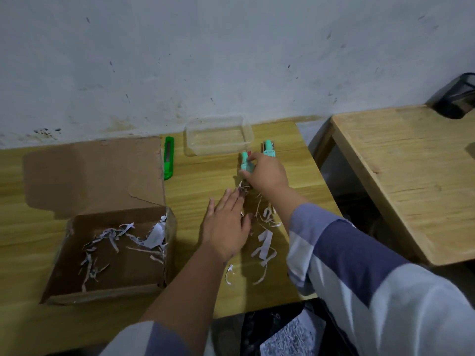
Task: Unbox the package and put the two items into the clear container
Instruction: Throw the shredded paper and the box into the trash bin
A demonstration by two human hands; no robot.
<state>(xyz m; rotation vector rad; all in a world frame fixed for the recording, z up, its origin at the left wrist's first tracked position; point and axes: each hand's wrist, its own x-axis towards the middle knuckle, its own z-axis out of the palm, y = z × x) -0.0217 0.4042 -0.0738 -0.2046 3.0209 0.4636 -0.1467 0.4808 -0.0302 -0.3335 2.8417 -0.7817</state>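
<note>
An open cardboard box [108,253] sits at the left of the table, with shredded paper inside. The clear container [218,136] stands against the wall, with nothing in it. My right hand [267,173] is closed around a teal item [246,163] just in front of the container's right corner. A second teal item [269,148] stands on the table to the right of it. My left hand [226,227] lies flat, fingers spread, on the table over shredded paper, holding nothing.
A green utility knife [169,158] lies between the box flap and the container. Paper shreds [264,242] are scattered on the table near my hands. A second wooden table [411,176] stands to the right across a gap, with a dark object [455,98] at its back.
</note>
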